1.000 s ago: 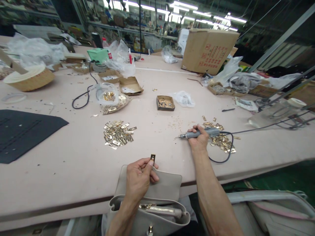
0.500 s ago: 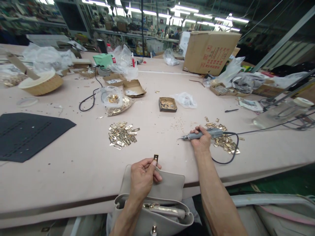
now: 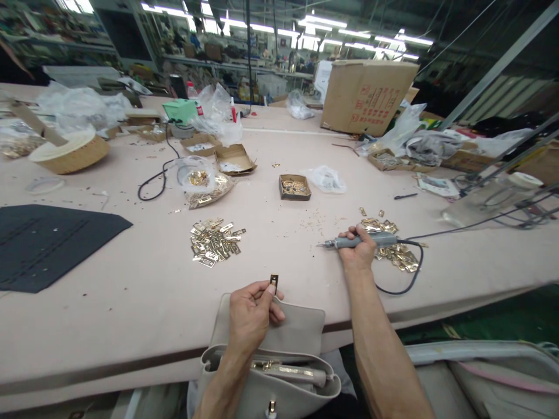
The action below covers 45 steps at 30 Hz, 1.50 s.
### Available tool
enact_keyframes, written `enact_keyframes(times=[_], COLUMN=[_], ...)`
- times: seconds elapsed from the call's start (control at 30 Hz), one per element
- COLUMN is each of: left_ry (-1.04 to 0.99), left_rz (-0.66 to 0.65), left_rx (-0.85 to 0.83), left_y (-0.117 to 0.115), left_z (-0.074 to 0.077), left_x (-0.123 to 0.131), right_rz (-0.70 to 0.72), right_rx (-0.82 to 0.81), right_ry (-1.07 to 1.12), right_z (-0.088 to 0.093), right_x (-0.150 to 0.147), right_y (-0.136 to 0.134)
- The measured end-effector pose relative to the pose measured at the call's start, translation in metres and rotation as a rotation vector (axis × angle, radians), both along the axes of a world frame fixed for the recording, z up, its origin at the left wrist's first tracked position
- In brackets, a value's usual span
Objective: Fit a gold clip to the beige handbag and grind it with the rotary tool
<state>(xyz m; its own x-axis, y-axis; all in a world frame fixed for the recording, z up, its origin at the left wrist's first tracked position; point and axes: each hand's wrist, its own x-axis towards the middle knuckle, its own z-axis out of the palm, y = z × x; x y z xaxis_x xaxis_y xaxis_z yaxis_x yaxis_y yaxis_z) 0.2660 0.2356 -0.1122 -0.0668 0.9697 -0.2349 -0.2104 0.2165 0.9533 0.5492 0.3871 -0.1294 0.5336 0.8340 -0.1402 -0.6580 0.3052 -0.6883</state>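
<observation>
My left hand (image 3: 253, 311) pinches a small metal plate (image 3: 273, 281) with a rectangular slot between thumb and fingers, above the opened flap (image 3: 303, 320) of a light grey handbag (image 3: 301, 401). The bag stands at the table's front edge, its zipped inner pocket (image 3: 297, 371) showing. Wrapped round a grey electric screwdriver (image 3: 378, 239), my right hand (image 3: 358, 251) is over the table on the right, and the bit points left. A pile of gold plates (image 3: 216, 241) lies left of centre. Another pile of gold pieces (image 3: 399, 256) lies beneath and behind the screwdriver.
A small box of screws (image 3: 294, 187) sits mid-table beside a plastic bag (image 3: 326, 178). The screwdriver's cord (image 3: 419, 273) loops at right. Black sheet material (image 3: 56, 247) lies at left, a large cardboard box (image 3: 369, 99) stands behind. A round tape roll (image 3: 70, 152) is far left.
The whole view has shifted slightly. Both hands keep the same grips, with the plate in the left and the screwdriver in the right held nearly still.
</observation>
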Motion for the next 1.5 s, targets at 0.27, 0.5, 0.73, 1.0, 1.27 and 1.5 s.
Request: enact_keyframes(times=[0.27, 0.5, 0.73, 1.0, 1.27, 1.5], left_ry=[-0.005, -0.006, -0.003, 0.007, 0.002, -0.001], left_rz=[0.002, 0.005, -0.003, -0.009, 0.009, 0.014], left_rx=[0.002, 0.023, 0.019, 0.019, 0.005, 0.011], left_y=[-0.0006, 0.0003, 0.0011, -0.0006, 0.0006, 0.0002], left_z=[0.0026, -0.0015, -0.0030, -0.0007, 0.0013, 0.0028], left_x=[0.0004, 0.0003, 0.0002, -0.0004, 0.0015, 0.0016], right_rz=[0.000, 0.012, 0.032, 0.050, 0.062, 0.065], right_rx=[0.015, 0.024, 0.059, 0.110, 0.103, 0.100], right_ry=[0.099, 0.074, 0.068, 0.056, 0.012, -0.023], right_z=[0.0034, 0.0018, 0.0019, 0.0050, 0.0038, 0.0054], right_x=[-0.0014, -0.0017, -0.0004, -0.0015, -0.0013, -0.0027], right_y=[-0.0024, -0.0040, -0.0049, -0.0075, -0.0072, -0.0089])
